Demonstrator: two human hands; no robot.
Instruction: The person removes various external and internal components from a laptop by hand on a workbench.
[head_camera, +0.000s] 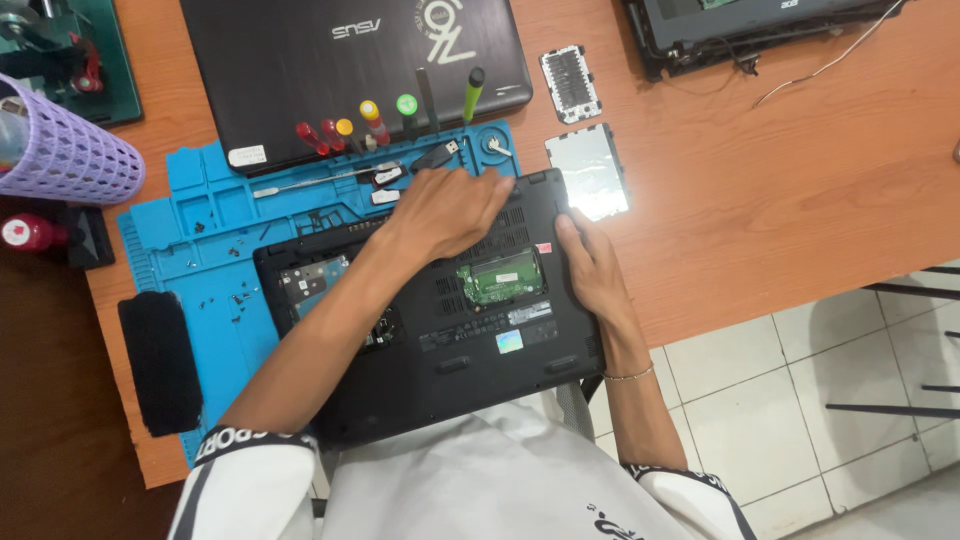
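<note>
- Your left hand (445, 205) lies palm down on the far edge of the black laptop (450, 330), which sits upside down in front of you with its bottom panel up. The fingers are spread flat and slightly curled over the rear edge; they hold nothing, only press on the case.
- Your right hand (592, 270) grips the right rear corner of the laptop, thumb on top of the panel and the other fingers wrapped down around the side edge.
- The laptop rests partly on the blue work mat (200, 240) and partly on the orange-brown table (780, 200), with its near edge hanging over the table toward your lap.
- An open bay in the bottom panel shows a green circuit board (502, 277) between your two hands; a second opening near your left forearm shows a metal drive (310, 280).
- A row of screwdrivers (372, 122) with red, yellow and green handles stands along the far edge of the mat, just beyond your left hand.
- A silver cover plate (590, 170) lies on the table just beyond your right hand, and a smaller dark cover (570, 83) lies farther out.
- A second closed laptop (300, 70) lies behind the mat.
- A purple mesh basket (65, 150) lies at the left edge, and a black brush-like pad (160, 360) lies on the left side of the mat.
</note>
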